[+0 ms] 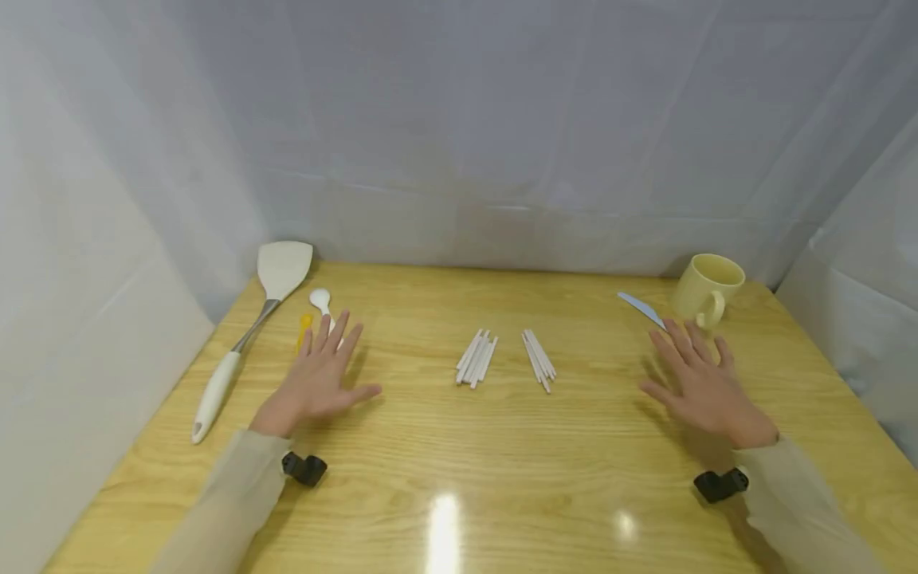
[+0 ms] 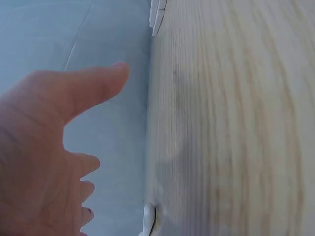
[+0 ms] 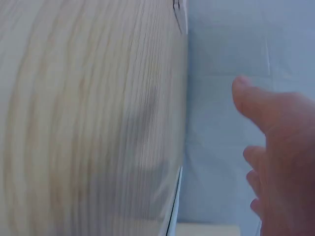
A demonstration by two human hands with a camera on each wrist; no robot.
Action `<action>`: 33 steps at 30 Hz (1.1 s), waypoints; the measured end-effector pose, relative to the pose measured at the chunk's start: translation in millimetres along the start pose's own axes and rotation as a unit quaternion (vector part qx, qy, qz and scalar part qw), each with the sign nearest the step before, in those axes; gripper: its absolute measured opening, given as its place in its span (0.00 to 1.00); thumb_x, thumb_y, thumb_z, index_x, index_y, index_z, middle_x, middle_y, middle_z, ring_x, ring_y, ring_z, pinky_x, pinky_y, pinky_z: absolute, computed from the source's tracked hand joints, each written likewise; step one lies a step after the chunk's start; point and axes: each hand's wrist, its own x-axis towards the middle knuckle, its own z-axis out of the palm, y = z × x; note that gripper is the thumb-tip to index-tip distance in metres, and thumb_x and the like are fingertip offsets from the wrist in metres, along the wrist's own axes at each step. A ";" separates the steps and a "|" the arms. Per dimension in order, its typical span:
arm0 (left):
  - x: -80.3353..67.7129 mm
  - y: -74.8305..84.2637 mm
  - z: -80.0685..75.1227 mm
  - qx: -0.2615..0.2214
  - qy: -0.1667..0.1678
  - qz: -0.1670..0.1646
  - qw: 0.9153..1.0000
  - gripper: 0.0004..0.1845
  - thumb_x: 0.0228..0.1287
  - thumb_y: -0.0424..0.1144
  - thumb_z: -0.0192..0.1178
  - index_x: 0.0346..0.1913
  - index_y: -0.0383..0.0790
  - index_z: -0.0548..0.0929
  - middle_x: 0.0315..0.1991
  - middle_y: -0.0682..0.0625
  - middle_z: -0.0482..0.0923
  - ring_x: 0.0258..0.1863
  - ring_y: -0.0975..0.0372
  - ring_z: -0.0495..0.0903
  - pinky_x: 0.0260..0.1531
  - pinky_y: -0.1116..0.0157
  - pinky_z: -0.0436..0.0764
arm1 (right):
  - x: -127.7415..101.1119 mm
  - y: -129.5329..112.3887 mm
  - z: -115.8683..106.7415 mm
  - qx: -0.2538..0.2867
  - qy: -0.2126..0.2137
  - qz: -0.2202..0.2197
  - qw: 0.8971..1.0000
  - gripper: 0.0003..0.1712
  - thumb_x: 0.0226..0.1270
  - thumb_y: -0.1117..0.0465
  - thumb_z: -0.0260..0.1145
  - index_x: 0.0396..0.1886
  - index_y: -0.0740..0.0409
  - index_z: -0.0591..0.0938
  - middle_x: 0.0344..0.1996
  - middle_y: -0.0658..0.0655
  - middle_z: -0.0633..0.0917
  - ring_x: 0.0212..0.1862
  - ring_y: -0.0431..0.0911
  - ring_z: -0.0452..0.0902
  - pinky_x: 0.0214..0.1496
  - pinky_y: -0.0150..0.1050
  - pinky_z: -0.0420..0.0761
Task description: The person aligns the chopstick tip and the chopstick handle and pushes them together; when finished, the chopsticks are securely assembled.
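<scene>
My left hand (image 1: 319,379) hovers over the left side of the table with its fingers spread, holding nothing. Just beyond its fingertips lie a white spoon (image 1: 320,300) and a small yellow utensil (image 1: 306,322), both partly covered by the hand. On the other side, my right hand (image 1: 706,391) is also spread and bare above the wood. Its fingertips overlap the end of a pale blue knife (image 1: 641,308) in the head view, and a yellow mug (image 1: 706,287) stands beyond them. Between the hands lie two groups of white sticks, a larger bunch (image 1: 476,359) and a smaller bunch (image 1: 539,360).
A spatula (image 1: 284,267) with a white blade and handle lies along the left edge of the wooden table (image 1: 373,510). Pale cloth (image 1: 459,135) hangs behind the table and along both sides. Black wrist cameras sit on both sleeves.
</scene>
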 end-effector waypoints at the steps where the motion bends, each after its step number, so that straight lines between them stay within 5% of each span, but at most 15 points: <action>1: 0.4 0.6 0.4 0.001 0.003 -0.003 1.000 0.52 0.61 0.62 0.57 0.74 0.30 0.49 0.75 0.31 0.35 0.73 0.36 0.32 0.68 0.36 0.37 | 1.8 -2.8 1.5 0.002 -0.001 -0.001 1.000 0.47 0.71 0.39 0.53 0.78 0.54 0.44 0.77 0.63 0.46 0.76 0.62 0.35 0.65 0.72 0.39; 7: 7.1 6.6 7.3 -0.010 0.030 -0.010 0.999 0.44 0.66 0.55 0.56 0.73 0.30 0.52 0.75 0.31 0.41 0.73 0.35 0.40 0.68 0.37 0.43 | 14.9 -31.0 4.8 0.015 0.032 -0.022 0.999 0.40 0.67 0.50 0.63 0.71 0.65 0.62 0.67 0.68 0.68 0.68 0.63 0.60 0.61 0.69 0.53; 14: 19.2 19.9 16.5 -0.055 0.085 0.021 0.995 0.35 0.67 0.44 0.59 0.70 0.28 0.60 0.72 0.31 0.54 0.70 0.39 0.56 0.67 0.43 0.58 | 31.1 -53.9 10.9 0.059 0.038 -0.026 0.997 0.25 0.65 0.58 0.66 0.59 0.63 0.75 0.45 0.61 0.82 0.50 0.57 0.75 0.49 0.60 0.65; 22: 26.5 32.4 22.3 -0.091 0.125 0.049 0.987 0.27 0.65 0.40 0.61 0.63 0.30 0.70 0.62 0.36 0.68 0.63 0.45 0.66 0.62 0.48 0.67 | 52.7 -74.2 23.5 0.168 0.044 -0.006 0.985 0.11 0.66 0.63 0.63 0.46 0.64 0.82 0.19 0.48 0.73 0.22 0.39 0.64 0.29 0.37 0.67; 33: 38.0 52.6 43.1 -0.183 0.124 0.073 0.973 0.13 0.61 0.36 0.63 0.47 0.33 0.80 0.34 0.47 0.77 0.34 0.59 0.74 0.36 0.63 0.75 | 70.7 -87.9 41.4 0.268 0.036 0.032 0.962 0.10 0.68 0.65 0.60 0.43 0.65 0.82 0.18 0.50 0.74 0.20 0.38 0.64 0.26 0.32 0.67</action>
